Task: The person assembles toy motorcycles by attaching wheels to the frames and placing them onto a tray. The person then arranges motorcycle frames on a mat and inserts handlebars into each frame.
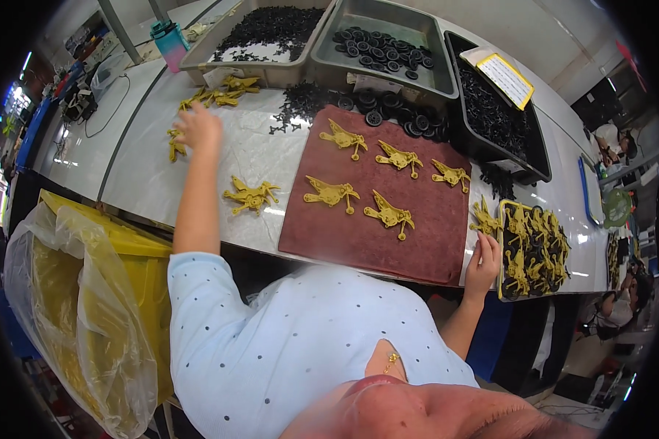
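My left hand (200, 128) is stretched out over the table, fingers spread, next to a loose heap of yellow plastic bird-like parts (231, 89). Close to it lies another yellow part (176, 145), and a further small group (250, 194) rests nearer to me. Five similar yellow parts lie apart on a dark red cloth mat (307, 238). At the mat's right side my right hand (482, 265) has its fingers loosely extended. Its fingertips are at the lower end of a yellow part (484, 216); whether they touch it is hard to see.
A yellow-rimmed tray (501, 252) of yellow parts with black wheels stands at right. Behind the mat are grey bins (300, 73) (417, 94) and a black bin (538, 164) of small black pieces, with loose black wheels (373, 117). A yellow bin (143, 249) with plastic lining stands left.
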The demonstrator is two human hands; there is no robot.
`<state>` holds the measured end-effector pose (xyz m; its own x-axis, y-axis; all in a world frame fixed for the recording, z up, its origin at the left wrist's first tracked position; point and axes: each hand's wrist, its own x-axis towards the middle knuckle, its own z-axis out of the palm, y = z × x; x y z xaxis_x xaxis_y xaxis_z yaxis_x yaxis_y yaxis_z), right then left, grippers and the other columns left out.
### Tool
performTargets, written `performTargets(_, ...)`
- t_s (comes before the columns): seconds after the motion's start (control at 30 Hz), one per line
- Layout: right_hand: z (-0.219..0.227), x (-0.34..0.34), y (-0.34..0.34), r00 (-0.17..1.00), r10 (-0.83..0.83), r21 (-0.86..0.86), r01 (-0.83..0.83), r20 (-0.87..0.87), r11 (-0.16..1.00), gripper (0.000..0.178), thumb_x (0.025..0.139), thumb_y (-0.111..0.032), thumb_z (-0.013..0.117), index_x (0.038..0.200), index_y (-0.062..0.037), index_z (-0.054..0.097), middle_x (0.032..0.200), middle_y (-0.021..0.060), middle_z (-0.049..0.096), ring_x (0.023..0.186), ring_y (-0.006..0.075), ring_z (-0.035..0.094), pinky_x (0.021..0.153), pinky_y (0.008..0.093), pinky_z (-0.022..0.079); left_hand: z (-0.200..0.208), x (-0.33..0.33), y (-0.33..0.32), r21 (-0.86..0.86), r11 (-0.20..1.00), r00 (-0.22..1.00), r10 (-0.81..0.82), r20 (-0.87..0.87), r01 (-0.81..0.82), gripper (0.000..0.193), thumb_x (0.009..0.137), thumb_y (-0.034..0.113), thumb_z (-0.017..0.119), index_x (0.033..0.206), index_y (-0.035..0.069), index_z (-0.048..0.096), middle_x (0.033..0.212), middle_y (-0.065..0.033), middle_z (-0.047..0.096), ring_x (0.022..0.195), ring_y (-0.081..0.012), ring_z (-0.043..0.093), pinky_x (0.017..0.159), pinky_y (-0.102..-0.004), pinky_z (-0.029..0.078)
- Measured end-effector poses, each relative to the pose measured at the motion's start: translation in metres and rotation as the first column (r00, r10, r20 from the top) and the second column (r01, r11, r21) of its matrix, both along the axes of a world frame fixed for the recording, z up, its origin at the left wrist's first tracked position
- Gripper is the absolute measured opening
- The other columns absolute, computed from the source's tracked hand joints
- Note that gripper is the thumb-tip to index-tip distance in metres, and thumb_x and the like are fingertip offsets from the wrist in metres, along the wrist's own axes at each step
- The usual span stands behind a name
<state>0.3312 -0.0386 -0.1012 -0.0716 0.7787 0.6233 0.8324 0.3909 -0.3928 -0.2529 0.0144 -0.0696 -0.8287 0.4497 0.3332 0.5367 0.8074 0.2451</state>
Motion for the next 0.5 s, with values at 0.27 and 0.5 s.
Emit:
performTargets(0.27,0.024,-0.059,-0.002,0.96,0.279,-0.006,-0.279,-0.033,0.96,0.034,0.075,0.01,0.058,0.104,-0.0029,0.066,0.099,0.0138,0.061,0.092,0.0301,0.06,0.08,0.0348,0.049,-0.042,-0.091,-0.027,-0.084,0.996,0.967,-0.006,0.256,0.028,0.052,0.088,0.016,0.06,0.136,0.017,0.043,0.121,-0.0198,0.057,0.112,-0.0359,0.055,0.088,-0.0459,0.048)
performTargets(0.5,0.065,-0.134,0.004,0.789,0.57,0.014,-0.583,-0.228,0.813,0.03,0.077,0.007,0.066,0.105,-0.0017,0.066,0.097,0.0121,0.062,0.086,0.0247,0.061,0.073,0.0298,0.05,0.04,0.124,-0.058,0.839,0.513,-0.403,-0.739,0.54,0.183,0.045,0.095,0.012,0.051,0.138,0.004,0.038,0.112,-0.0177,0.061,0.086,-0.0246,0.065,0.07,-0.0318,0.053)
